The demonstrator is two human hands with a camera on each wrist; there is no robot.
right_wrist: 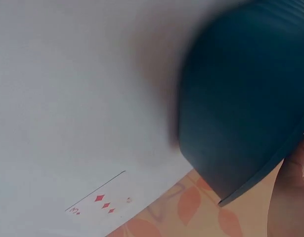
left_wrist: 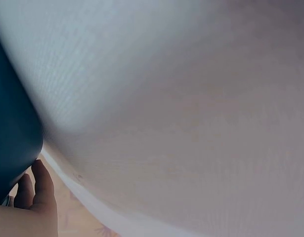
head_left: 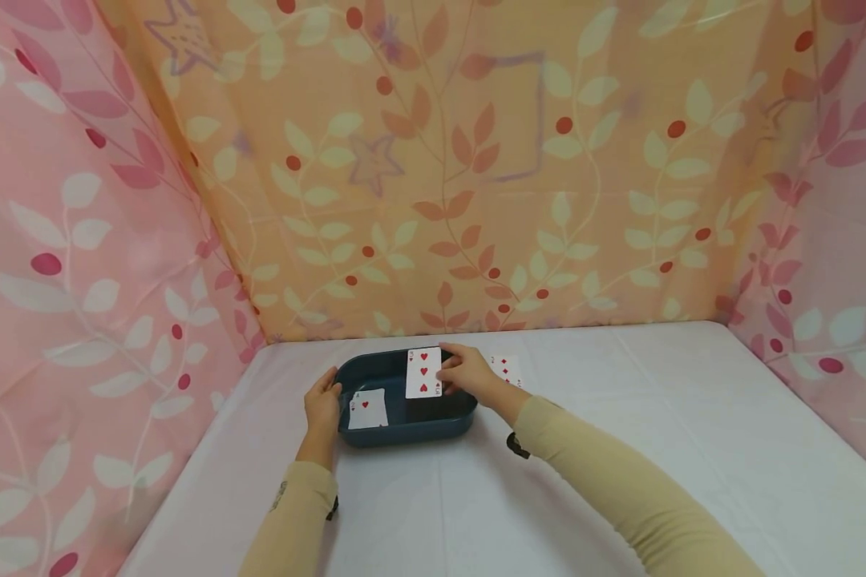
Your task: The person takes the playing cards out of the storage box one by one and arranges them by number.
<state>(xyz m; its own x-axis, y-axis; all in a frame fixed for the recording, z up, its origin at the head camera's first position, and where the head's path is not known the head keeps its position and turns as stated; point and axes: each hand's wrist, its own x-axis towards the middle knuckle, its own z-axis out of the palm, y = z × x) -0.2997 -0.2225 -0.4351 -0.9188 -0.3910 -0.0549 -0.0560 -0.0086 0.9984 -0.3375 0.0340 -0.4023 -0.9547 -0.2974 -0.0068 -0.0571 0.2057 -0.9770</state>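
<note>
A dark blue rectangular tray (head_left: 407,435) stands on the white table. At its left end my left hand (head_left: 321,410) grips the side, with fingertips at the rim; the left wrist view shows the curled fingers (left_wrist: 43,185) against the blue wall. Over the tray's right part, my right hand (head_left: 472,375) pinches a three of hearts card (head_left: 423,373) by its right edge, face toward me. Inside the tray on the left lie overlapping cards, an ace of hearts (head_left: 371,410) on top. A three of diamonds card (right_wrist: 105,201) lies face up on the table, partly behind my right hand in the head view.
The white-covered table (head_left: 404,513) reaches back to an orange leaf-patterned cloth (head_left: 440,160). Pink patterned cloths hang at the left (head_left: 79,280) and the right (head_left: 837,240). The three of diamonds lies just right of the tray.
</note>
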